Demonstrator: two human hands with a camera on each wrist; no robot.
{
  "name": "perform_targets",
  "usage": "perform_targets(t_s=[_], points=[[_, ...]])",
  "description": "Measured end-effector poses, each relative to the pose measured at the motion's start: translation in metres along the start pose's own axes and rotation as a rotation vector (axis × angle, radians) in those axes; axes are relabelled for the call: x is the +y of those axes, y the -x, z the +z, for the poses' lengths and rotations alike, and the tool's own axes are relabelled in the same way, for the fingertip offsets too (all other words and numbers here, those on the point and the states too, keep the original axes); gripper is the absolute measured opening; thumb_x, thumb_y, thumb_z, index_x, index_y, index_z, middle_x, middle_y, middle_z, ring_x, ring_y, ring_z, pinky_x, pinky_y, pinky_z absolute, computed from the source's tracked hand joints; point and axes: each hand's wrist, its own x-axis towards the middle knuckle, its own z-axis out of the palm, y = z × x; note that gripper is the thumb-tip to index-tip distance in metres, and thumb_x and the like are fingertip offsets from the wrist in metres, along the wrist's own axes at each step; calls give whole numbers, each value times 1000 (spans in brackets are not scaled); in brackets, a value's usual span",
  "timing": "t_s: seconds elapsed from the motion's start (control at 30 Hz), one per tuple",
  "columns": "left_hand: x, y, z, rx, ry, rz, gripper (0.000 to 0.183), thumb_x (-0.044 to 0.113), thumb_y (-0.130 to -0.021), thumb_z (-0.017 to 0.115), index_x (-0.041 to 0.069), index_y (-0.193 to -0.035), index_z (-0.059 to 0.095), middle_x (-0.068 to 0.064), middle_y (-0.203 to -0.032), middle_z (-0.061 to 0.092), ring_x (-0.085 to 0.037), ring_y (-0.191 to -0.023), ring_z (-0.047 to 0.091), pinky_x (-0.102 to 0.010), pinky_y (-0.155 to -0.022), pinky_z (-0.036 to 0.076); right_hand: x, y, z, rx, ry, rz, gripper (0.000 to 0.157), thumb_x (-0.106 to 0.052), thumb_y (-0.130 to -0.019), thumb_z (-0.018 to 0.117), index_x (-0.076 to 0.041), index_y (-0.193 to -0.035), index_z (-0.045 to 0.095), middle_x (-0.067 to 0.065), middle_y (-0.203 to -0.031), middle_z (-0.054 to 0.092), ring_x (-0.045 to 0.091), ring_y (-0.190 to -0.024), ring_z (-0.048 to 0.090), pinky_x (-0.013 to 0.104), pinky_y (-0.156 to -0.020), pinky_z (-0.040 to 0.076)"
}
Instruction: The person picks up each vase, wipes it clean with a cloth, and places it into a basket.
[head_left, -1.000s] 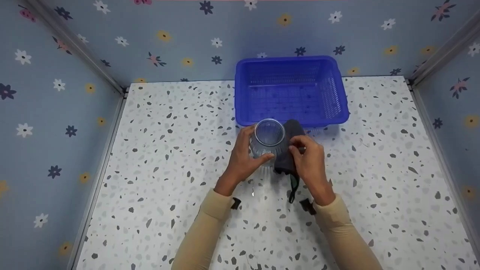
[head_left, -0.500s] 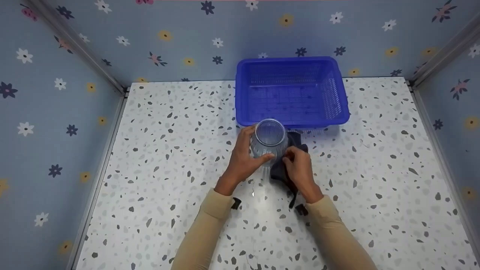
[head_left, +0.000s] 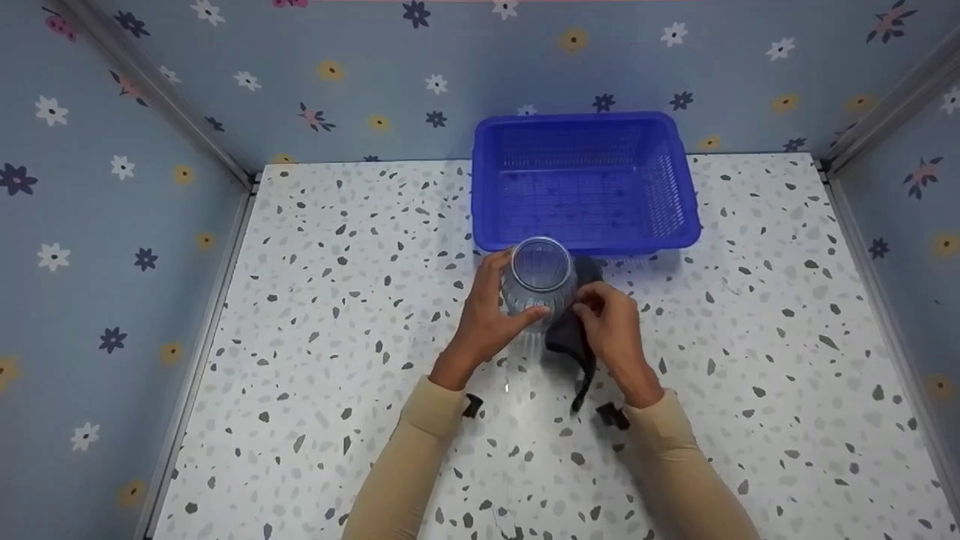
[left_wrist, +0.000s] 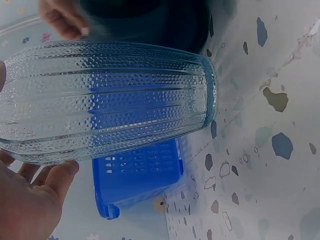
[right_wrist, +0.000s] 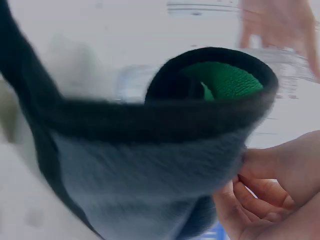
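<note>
My left hand (head_left: 484,319) grips a clear ribbed glass vase (left_wrist: 115,100) round its upper side, thumb toward me and fingers on the far left. The vase is upright, its round mouth facing up and its base right at the tabletop. On its right, my right hand (head_left: 616,330) pinches a dark grey cloth (head_left: 568,335) between thumb and fingers, close against the glass. Black edging and a green inner side show on the curled cloth (right_wrist: 145,170) in the right wrist view. A dark strap trails from it toward me.
Just behind the vase, a blue plastic basket (head_left: 585,250) with perforated sides stands near the back wall. The speckled white tabletop (head_left: 345,300) is enclosed by flower-patterned panels (head_left: 285,82) at the left, back and right.
My right hand moved left and toward me with the cloth, then partly back right. The cloth has bunched and shifted beside the glass. My left hand and the vase have stayed in place.
</note>
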Motion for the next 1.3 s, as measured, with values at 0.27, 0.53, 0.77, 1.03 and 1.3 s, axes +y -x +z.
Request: perform_targets(t_s=[0.27,0.53,0.77,1.03,1.3], points=[[0,0,0,5,-1,17,91,33,-84,92,1,-153,41,-14,-155,45,-28,-143,46,-46,-117,42,-35,-4,-22,84,-66,-79,9,11,-92,73,7,-101,74,21,-96,75,32,-89,73,39,-78,57],[-1,1,0,4,-13,44,89,32,-86,91,3,-154,40,-19,-153,45,-32,-140,48,-47,-109,48,-58,-8,-27,93,-17,-105,9,9,-93,74,5,-101,75,19,-96,75,33,-84,74,40,-76,58],[1,0,0,2,-9,24,92,32,-85,92,1,-154,41,-14,-155,44,-27,-140,48,-45,-108,48,-58,-8,-26,101,5,-97,10,9,-92,76,6,-101,77,20,-97,76,34,-87,74,48,-79,61],[-1,1,2,-6,4,17,91,33,-85,91,5,-154,40,-12,-157,43,-25,-142,47,-44,-110,47,-50,-4,-24,102,17,-94,11,11,-92,74,6,-101,75,22,-100,75,37,-91,75,48,-83,62],[0,0,0,-2,14,19,91,33,-85,91,1,-153,41,-13,-156,43,-28,-142,47,-47,-110,47,-35,0,-16,107,-13,-80,11,15,-92,70,8,-101,73,23,-99,74,37,-92,73,49,-81,61]])
